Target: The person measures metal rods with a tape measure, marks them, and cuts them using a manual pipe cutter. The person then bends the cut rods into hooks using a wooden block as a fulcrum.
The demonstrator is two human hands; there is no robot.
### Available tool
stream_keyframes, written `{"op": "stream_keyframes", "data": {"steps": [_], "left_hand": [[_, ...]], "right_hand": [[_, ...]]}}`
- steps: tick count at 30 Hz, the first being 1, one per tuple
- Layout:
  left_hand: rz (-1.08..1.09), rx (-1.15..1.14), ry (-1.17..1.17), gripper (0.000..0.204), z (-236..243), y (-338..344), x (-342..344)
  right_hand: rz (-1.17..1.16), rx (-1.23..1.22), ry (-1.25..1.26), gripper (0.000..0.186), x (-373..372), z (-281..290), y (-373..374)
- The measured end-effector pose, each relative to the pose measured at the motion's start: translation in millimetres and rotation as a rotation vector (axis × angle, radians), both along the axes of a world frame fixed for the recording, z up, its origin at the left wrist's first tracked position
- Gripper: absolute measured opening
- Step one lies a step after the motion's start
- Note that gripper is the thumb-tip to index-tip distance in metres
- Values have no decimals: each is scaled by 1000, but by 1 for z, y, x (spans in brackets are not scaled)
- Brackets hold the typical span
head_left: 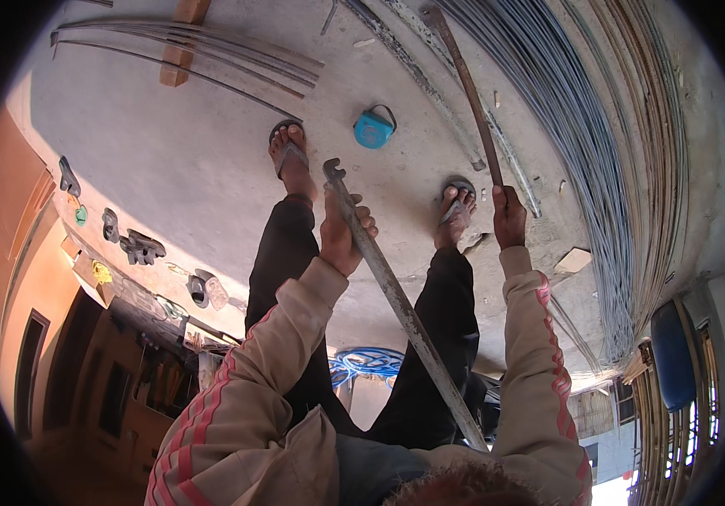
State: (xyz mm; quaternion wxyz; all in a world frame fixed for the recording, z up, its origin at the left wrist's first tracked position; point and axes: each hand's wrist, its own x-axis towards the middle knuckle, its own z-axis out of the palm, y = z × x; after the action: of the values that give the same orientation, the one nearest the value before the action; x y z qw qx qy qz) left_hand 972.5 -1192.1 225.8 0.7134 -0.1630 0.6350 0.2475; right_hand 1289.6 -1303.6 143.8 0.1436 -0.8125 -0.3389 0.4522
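My left hand (343, 236) is closed round a grey, worn rebar bending bar (405, 308) with a notched, hooked head. This bar slants from between my feet back over my lap. In my right hand (510, 221) is the lower end of a thin, rusty brown bar (470, 91), its bent tip pointing away from me at the far right. A blue tape measure (374, 128) with a dark strap lies on the concrete floor beyond the hooked head, touched by neither hand.
Long bundled steel rods (552, 110) curve along the right side. Two scuffed pipes (417, 76) lie left of them. Several thin rods rest across a wooden block (184, 42) at the far left. Sandals (142, 246) line the left; a blue hose coil (368, 362) sits behind my legs.
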Motion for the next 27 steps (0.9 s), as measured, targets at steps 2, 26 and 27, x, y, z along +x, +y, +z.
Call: {"op": "stream_keyframes", "data": {"steps": [2, 26, 27], "left_hand": [[-15, -48, 29, 63, -6, -3, 2], [-69, -27, -11, 61, -11, -1, 4], [-78, -23, -1, 61, -11, -1, 4]], "right_hand": [[-200, -50, 136, 41, -28, 27, -14], [-692, -900, 643, 55, 11, 107, -76], [-652, -835, 576, 53, 2, 111, -77]]}}
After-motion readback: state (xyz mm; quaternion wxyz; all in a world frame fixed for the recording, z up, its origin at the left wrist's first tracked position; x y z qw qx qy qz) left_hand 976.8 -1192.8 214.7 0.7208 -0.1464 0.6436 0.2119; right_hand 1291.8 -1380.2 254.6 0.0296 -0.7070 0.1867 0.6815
